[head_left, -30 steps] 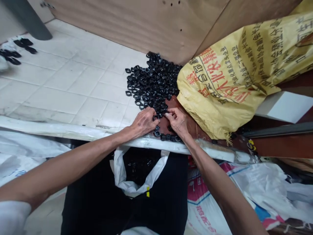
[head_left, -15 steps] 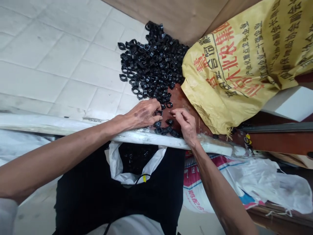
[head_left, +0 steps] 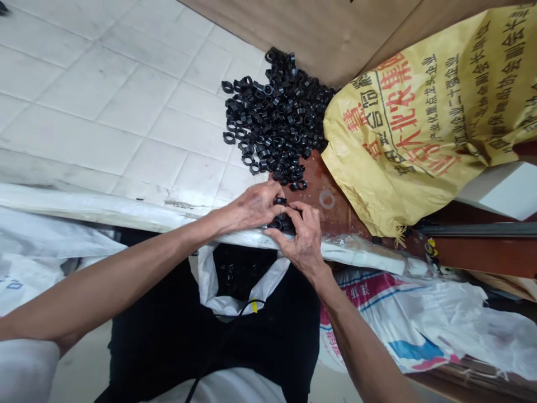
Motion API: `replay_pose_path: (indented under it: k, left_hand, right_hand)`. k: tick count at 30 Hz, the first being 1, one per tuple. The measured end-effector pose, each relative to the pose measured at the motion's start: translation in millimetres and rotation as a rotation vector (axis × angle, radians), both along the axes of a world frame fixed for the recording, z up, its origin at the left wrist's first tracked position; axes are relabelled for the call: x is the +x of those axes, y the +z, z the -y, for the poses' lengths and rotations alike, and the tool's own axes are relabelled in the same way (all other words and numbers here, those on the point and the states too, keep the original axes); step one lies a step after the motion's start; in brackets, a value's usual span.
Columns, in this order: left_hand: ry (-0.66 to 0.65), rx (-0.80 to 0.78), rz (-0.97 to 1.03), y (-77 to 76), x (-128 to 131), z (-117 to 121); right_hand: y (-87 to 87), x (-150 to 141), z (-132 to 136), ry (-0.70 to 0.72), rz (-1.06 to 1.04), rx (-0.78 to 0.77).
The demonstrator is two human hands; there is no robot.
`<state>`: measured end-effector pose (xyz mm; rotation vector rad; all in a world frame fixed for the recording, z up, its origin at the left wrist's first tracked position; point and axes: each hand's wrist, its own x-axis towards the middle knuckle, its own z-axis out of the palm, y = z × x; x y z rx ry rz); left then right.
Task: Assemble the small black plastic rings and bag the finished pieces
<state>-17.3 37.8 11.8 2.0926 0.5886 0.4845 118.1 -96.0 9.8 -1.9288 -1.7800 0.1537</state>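
Note:
At the table's padded front edge, my left hand (head_left: 260, 205) pinches a small black plastic ring (head_left: 279, 201) between thumb and fingers. My right hand (head_left: 301, 234) is right beside it, its thumb and curled fingers closed round a few more black plastic rings (head_left: 277, 224); its fingers partly hide them. Just beyond both hands lies a large heap of black plastic rings (head_left: 277, 117), many with small side tabs. Below the edge, a white bag (head_left: 206, 280) hangs open against my lap with dark pieces inside.
A yellow woven sack (head_left: 377, 145) with printed characters lies to the right of the heap. A clear ring (head_left: 327, 198) rests on the red-brown board (head_left: 318, 173). White tiles (head_left: 121, 112) spread leftward, and a brown panel (head_left: 302, 25) borders the back. Printed sacks (head_left: 390, 313) are low on the right.
My right hand has moved left and toward me, closing round the rings at the edge beside my left hand. The clear ring now shows. The whole view has shifted slightly.

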Motion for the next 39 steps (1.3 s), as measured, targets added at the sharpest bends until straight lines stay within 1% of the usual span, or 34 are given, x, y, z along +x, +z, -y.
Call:
replay_pose_path:
  k: [2, 5, 7, 11, 12, 14, 16, 17, 19, 21, 22, 23, 25, 26, 28, 30, 33, 36, 39]
  left_hand:
    - [0.019, 0.044, 0.018, -0.1, -9, 13]
    - [0.011, 0.028, 0.006, 0.7, -25, 31]
    - [0.029, 0.031, 0.021, 1.6, -36, 43]
    - [0.082, 0.054, 0.072, 1.4, -59, 69]
    - [0.072, 0.046, 0.077, 0.9, -66, 75]
    - [0.01, 0.02, 0.069, 0.3, -79, 86]
    - [-0.034, 0.005, 0.042, 1.5, -89, 91]
    - [-0.022, 0.006, 0.025, 3.3, -92, 91]
    - [0.075, 0.006, 0.003, 9.6, -92, 82]
    - [0.171, -0.007, 0.003, 18.2, -83, 65]
    - [0.191, 0.0, 0.02, 22.3, -75, 53]
    - [0.184, 0.025, 0.045, 25.6, -65, 42]
    - [0.126, 0.123, 0.105, 28.1, -43, 18]
    - [0.089, 0.178, 0.125, 27.0, -31, 8]
    - [0.027, 0.259, 0.139, 21.0, -11, -8]
    - [-0.009, 0.28, 0.14, 12.2, 3, -15]
    - [-0.029, 0.211, 0.168, 0.2, 10, -14]
    - [-0.03, 0.032, 0.21, -5.4, 9, -8]
    - [0.005, -0.141, 0.223, -5.4, 10, -5]
  right_hand:
    - [1.6, -1, 0, 0.025, -0.012, -0.001]
    - [5.0, -2, 4, 0.119, -0.041, 0.005]
    - [6.1, -8, 9, 0.163, -0.066, 0.02]
    - [2.8, -31, 28, 0.151, -0.124, 0.058]
    - [1.6, -38, 35, 0.148, -0.137, 0.065]
    - [0.2, -48, 49, 0.161, -0.172, 0.067]
    - [2.0, -53, 61, 0.178, -0.239, 0.068]
    - [4.1, -52, 64, 0.175, -0.282, 0.074]
    - [9.8, -44, 63, 0.13, -0.351, 0.102]
    - [14.6, -29, 51, 0.032, -0.364, 0.133]
    - [15.7, -19, 41, -0.03, -0.352, 0.144]
    - [15.6, -9, 29, -0.093, -0.339, 0.147]
    - [11.9, 9, 2, -0.186, -0.307, 0.137]
    - [8.9, 17, -11, -0.198, -0.289, 0.127]
    - [2.5, 28, -33, -0.177, -0.229, 0.129]
    - [-2.4, 31, -47, -0.136, -0.14, 0.134]
    - [-5.8, 30, -55, -0.123, -0.03, 0.11]
    - [-7.1, 27, -55, -0.134, -0.03, 0.103]
    - [-10.6, 28, -55, -0.103, -0.075, 0.155]
